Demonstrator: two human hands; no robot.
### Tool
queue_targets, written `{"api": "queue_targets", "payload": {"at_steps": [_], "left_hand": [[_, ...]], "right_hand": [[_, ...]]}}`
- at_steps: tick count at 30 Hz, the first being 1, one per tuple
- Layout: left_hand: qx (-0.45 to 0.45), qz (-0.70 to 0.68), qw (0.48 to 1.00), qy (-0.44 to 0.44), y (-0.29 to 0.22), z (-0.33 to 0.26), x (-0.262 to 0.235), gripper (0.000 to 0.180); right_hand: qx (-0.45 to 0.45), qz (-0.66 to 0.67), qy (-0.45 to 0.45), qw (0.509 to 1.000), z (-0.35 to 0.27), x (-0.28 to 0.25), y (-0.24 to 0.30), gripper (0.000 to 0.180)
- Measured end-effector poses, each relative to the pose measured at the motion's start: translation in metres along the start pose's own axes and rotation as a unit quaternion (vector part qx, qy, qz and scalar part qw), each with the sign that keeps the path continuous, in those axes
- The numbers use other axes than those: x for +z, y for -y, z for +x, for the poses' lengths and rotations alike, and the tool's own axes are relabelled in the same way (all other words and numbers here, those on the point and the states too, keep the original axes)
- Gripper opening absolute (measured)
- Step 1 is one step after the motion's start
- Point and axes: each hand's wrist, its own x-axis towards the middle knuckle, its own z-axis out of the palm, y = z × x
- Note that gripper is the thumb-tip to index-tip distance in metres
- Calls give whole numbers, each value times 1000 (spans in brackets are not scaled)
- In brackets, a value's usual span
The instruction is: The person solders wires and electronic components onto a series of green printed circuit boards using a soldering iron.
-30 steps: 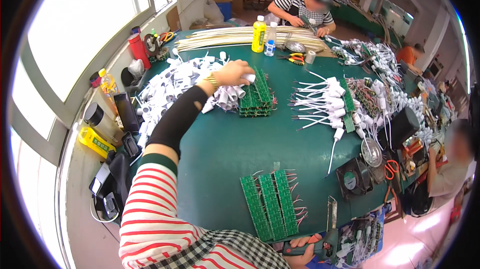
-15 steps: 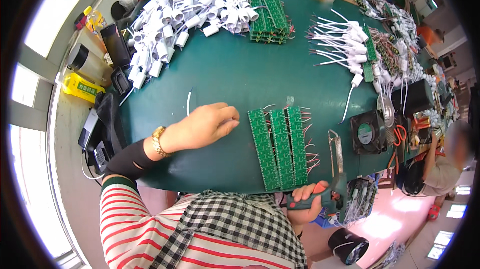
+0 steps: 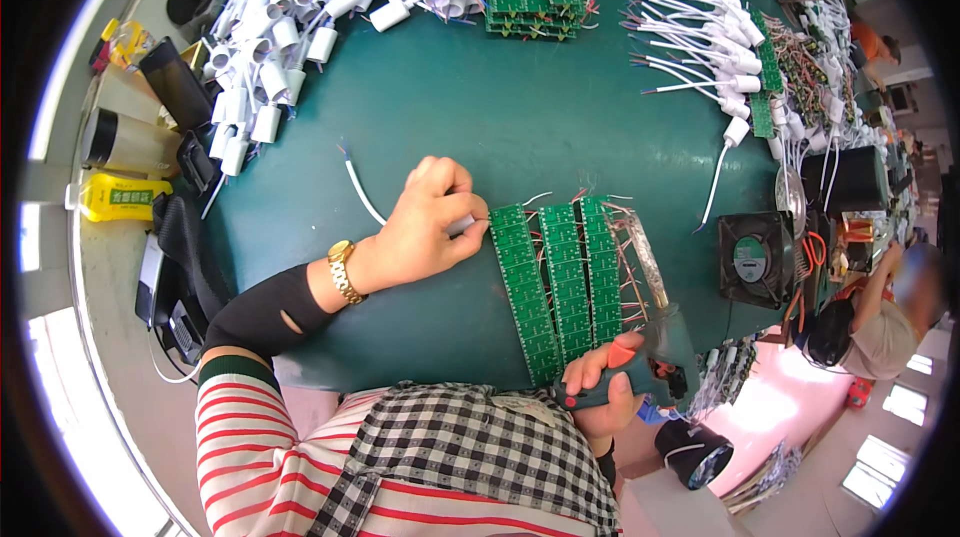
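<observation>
Carried in from mid-surface, a white-wired socket (image 3: 458, 226) was pinched by the left hand (image 3: 425, 227) against the green boards (image 3: 555, 277); soldering iron (image 3: 650, 312) gripped by the right hand (image 3: 598, 387), joining judged next.

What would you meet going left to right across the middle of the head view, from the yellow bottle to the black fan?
Yellow bottle → gold watch → left hand → green circuit boards → soldering iron → black fan.

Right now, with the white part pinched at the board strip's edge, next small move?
Probably bring the soldering tool tip left to the joint. The left hand pins a white wired part against the green board strips; the right hand holds the tool over their right side.
</observation>
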Motion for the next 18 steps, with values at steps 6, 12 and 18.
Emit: {"api": "queue_targets", "payload": {"at_steps": [6, 12, 18], "left_hand": [[-64, 23, 997, 29, 0, 2, 1, 17], [-76, 20, 996, 32, -1, 3, 2, 16], [-85, 15, 996, 15, 1, 2, 5, 17]], "right_hand": [[-37, -214, 31, 976, 28, 17, 33, 48], [-120, -273, 56, 953, 52, 21, 60, 51], [79, -198, 75, 974, 35, 19, 19, 52]]}}
